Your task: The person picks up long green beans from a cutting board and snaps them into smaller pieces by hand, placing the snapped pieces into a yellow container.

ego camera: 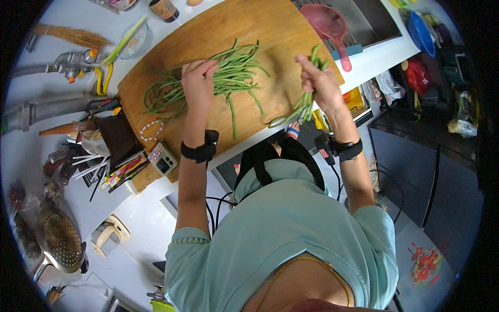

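Note:
A pile of long green beans [237, 72] lies across a wooden board [257, 19]. My left hand [198, 80] rests on this pile, its fingers bent over the beans near their middle. Off to the right, my right hand [317, 80] is closed around a separate bunch of long beans [306, 105]. That bunch sticks out above the fist and hangs down below it, close to the board's right edge. Both wrists wear black straps with small devices.
A pink ladle [325, 23] lies by the sink [366, 19] at upper right. Left of the board are a bead bracelet [152, 130], a small device with a screen [163, 160], a glass bowl [134, 41] and a utensil holder [117, 132]. A skimmer [60, 240] hangs lower left.

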